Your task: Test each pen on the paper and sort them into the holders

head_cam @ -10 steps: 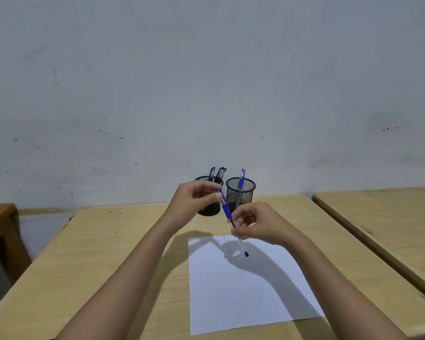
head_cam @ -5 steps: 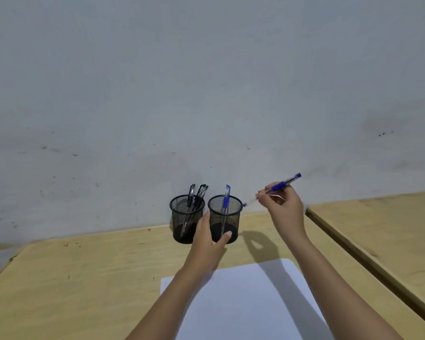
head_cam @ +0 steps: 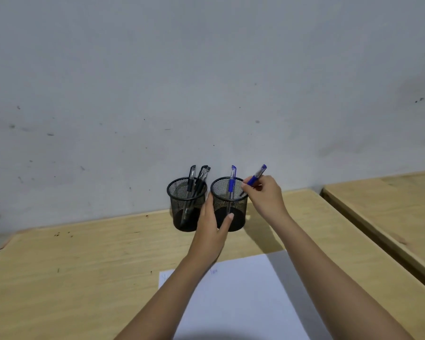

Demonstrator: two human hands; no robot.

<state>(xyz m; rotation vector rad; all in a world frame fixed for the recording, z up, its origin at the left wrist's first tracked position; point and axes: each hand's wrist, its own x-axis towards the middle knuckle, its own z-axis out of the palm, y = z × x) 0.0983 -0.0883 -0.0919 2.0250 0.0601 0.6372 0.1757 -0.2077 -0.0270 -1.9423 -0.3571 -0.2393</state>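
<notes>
Two black mesh holders stand side by side at the table's far edge. The left holder (head_cam: 182,207) has black pens (head_cam: 194,182) in it. The right holder (head_cam: 239,209) has one blue pen (head_cam: 232,180) standing in it. My left hand (head_cam: 214,231) wraps the right holder's left side, thumb on its front. My right hand (head_cam: 263,195) pinches a second blue pen (head_cam: 257,176), tilted, with its tip inside the right holder's rim. A white paper (head_cam: 243,298) with small scribbles near its top edge lies in front of the holders.
The wooden table (head_cam: 84,266) runs up to a grey wall (head_cam: 206,82). A second wooden table (head_cam: 390,209) stands to the right across a narrow gap.
My right hand has swung the blue pen from the paper over to the right holder and lowered its tip into the rim. My left hand went to that holder.
</notes>
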